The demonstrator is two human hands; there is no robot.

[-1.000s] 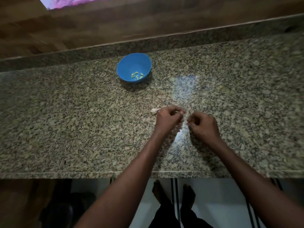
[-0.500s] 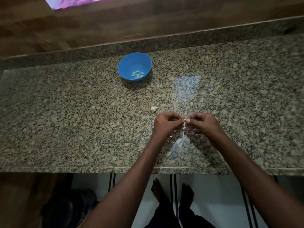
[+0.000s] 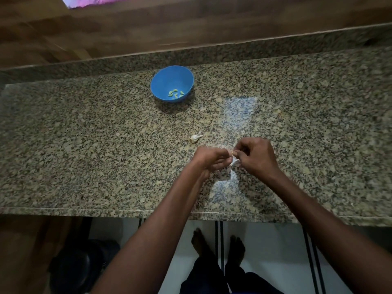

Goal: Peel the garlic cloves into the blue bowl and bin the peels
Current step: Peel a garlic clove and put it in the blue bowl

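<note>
Head view, looking down on a speckled granite desk [image 3: 84, 145]. Left hand [image 3: 209, 159] and right hand [image 3: 255, 157] brought together near the middle, fingertips meeting, both with fingers curled and pinching a small pale garlic clove [image 3: 234, 153] between them; only a sliver of it seen, the rest hidden by fingers. A whitish scrap [image 3: 235, 162] just under the fingertips, possibly loose peel, too blurred to tell whether held or lying on the desk.

One unpeeled garlic clove [image 3: 196, 138] lying on the desk just beyond and left of the left hand, apart from it.

Blue bowl [image 3: 172, 78] upright farther back and to the left, well apart from the hands, with a few peeled yellowish cloves [image 3: 175, 94] in its bottom; exact count hard to make out.

A pale patch of reflected light [image 3: 239, 115] on the stone, beyond the hands.

Behind the desk, a low granite upstand [image 3: 254, 52], then a wood-grain wall [image 3: 169, 22]; a bright pinkish strip [image 3: 93, 0] cut off at the top edge, not identifiable.

Below the near edge, bare feet [image 3: 218, 245] on a pale floor [image 3: 275, 251] with dark stripes, dark trousers cropped by the frame. At lower left, a dark rounded shape [image 3: 78, 266] in shadow, unclear what.
</note>
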